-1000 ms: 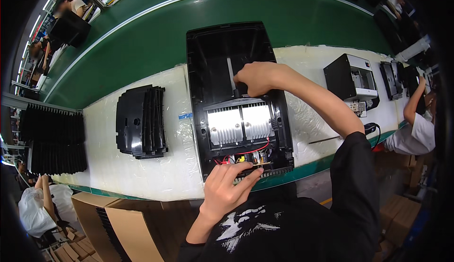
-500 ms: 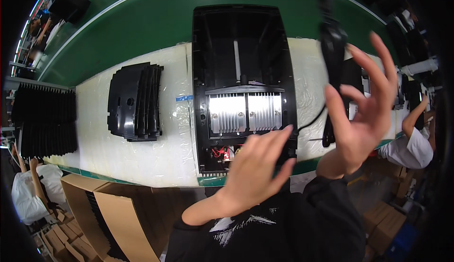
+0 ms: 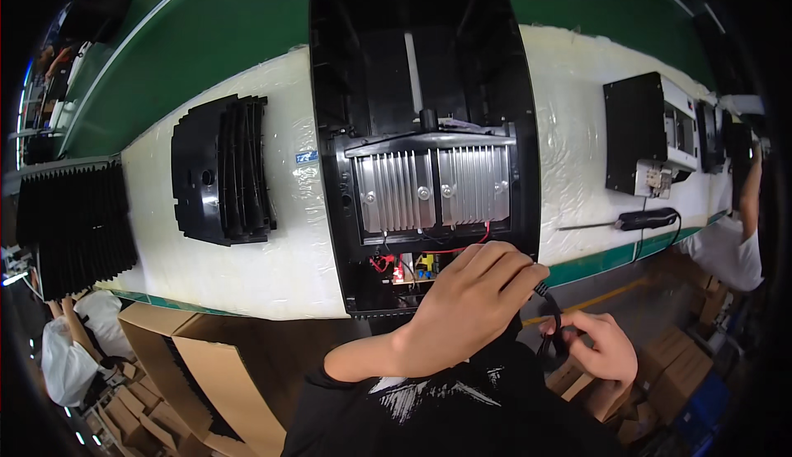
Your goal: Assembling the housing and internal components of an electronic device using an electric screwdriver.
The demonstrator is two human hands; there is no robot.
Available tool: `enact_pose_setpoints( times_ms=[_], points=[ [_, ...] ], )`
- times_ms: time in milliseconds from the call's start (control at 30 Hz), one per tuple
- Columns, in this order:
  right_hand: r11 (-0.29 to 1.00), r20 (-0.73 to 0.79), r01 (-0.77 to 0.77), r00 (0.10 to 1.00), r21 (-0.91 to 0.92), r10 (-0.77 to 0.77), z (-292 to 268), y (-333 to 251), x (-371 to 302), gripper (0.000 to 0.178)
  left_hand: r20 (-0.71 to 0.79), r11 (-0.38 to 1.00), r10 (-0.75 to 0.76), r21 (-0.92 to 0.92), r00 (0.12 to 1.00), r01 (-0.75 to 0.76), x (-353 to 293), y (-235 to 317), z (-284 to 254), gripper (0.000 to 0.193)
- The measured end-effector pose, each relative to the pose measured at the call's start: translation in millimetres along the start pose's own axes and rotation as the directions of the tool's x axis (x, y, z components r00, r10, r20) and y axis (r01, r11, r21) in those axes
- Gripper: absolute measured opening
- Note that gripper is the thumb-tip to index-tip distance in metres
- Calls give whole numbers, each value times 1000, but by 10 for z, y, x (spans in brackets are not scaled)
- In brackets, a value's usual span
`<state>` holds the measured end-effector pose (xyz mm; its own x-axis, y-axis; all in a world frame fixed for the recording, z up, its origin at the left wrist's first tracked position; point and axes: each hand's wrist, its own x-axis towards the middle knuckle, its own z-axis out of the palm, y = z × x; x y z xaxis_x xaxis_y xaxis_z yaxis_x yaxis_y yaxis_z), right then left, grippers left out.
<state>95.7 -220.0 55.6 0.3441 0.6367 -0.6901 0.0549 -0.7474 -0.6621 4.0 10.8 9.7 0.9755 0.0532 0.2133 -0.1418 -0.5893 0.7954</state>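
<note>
The person's left hand (image 3: 474, 308) bends over the near right corner of a long black housing (image 3: 462, 69), its fingers curled downward; their tips are hidden, so one cannot tell whether it grips anything. Just beside it, beyond the near edge of the counter (image 3: 569, 152), the right hand (image 3: 606, 346) grasps a looped black cable (image 3: 554, 340) between thumb and fingers. The housing lies lengthwise on the counter's white, film-covered top. Two silver heat sinks (image 3: 396, 191) sit side by side within it, and red wires (image 3: 381, 263) show at its near end, partly covered by the left hand. To the left stands a stack of black panels (image 3: 206, 172), with a small blue strip (image 3: 307, 157) between stack and housing. To the right lie a black electric screwdriver (image 3: 648, 219) and, behind it, a black-and-white machine (image 3: 639, 131). A cardboard box (image 3: 227, 383) stands below the counter's near edge, at left
</note>
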Motion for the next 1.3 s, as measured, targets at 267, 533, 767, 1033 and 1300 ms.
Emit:
enact_pose_setpoints(
  times_ms=[267,533,767,1033,1300],
  points=[
    [920,-426,391,835,16,-347,97,-342,576,19,-79,991,-107,-88,991,100,-4,-76,-13,30],
    [909,-149,125,986,397,-70,109,-245,759,19,-57,987,-124,-110,991,118,-55,-43,-56,22],
    [972,-275,143,957,184,-89,60,-328,780,18,-61,989,-142,-43,988,140,-43,-74,-16,19],
    [960,-25,42,999,277,-36,-117,-329,817,10,-54,981,-177,-90,983,172,-62,-74,10,24],
    [976,-251,215,948,44,-197,-8,-323,782,12,-2,971,-231,-54,973,231,-2,-77,-16,22]
  ],
)
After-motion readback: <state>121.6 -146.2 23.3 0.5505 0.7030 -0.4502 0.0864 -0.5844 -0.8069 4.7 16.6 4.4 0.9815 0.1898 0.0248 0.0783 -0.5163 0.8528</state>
